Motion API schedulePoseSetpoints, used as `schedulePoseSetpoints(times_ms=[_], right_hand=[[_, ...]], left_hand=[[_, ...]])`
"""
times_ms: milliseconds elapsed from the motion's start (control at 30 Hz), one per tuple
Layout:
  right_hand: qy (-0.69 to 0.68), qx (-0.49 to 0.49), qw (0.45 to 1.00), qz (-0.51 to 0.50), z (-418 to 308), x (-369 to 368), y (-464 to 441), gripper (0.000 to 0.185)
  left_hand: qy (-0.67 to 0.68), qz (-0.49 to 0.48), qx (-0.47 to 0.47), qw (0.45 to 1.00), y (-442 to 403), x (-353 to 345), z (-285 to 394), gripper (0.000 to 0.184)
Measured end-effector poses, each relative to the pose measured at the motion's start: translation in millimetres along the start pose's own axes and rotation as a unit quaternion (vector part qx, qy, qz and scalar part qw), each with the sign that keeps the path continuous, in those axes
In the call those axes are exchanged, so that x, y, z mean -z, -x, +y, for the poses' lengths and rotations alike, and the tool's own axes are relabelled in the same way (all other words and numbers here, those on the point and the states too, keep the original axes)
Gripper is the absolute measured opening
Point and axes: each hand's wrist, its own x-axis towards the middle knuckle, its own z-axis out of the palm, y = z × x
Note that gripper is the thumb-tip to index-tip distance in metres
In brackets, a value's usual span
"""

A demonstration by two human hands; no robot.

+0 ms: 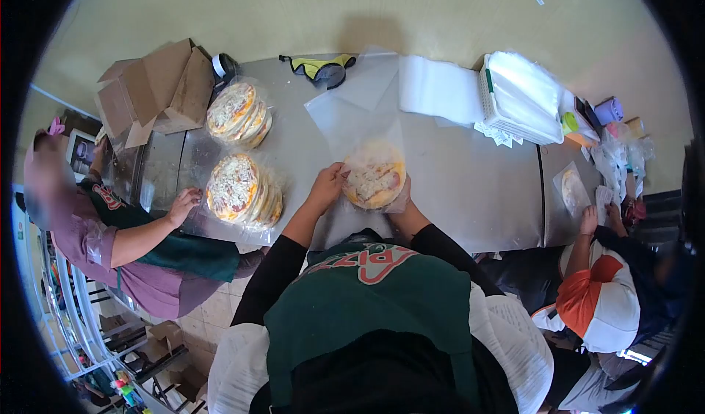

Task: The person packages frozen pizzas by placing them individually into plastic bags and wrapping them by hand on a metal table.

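A small pizza [373,179] with cheese and reddish topping is inside a clear plastic bag [352,133], held in front of my apron. The bag's loose end stretches away from me over the table. My left hand [328,186] is closed on the left edge of the bagged pizza, thumb on top. My right hand [406,197] holds its right edge, with most of the fingers hidden beneath. To the left, two stacks of bagged pizzas stand on the table, a near stack [242,190] and a far stack [236,111].
The metal table [470,172] carries a pile of clear bags [440,87], a white basket [514,98] of bags and yellow goggles [319,69]. A cardboard box [158,87] stands far left. One co-worker [139,245] is left; another [602,289] handles a bagged item at right.
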Motion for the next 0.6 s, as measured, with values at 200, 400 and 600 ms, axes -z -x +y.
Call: schedulePoseSetpoints(times_ms=[200, 400, 600], right_hand=[[0.099, 0.074, 0.992, 0.030, -24, 0, 35, 0.053], [0.059, 0.104, 0.992, -0.045, -54, -26, 100, 0.051], [0.047, 0.116, 0.991, -0.040, -75, -23, 134, 0.051]], left_hand=[[-0.426, 0.221, -0.223, 0.848, -2, -3, 65, 0.030], [-0.527, 0.042, -0.183, 0.829, -7, -9, 96, 0.023], [-0.438, 0.005, -0.331, 0.836, 1, -40, 39, 0.016]])
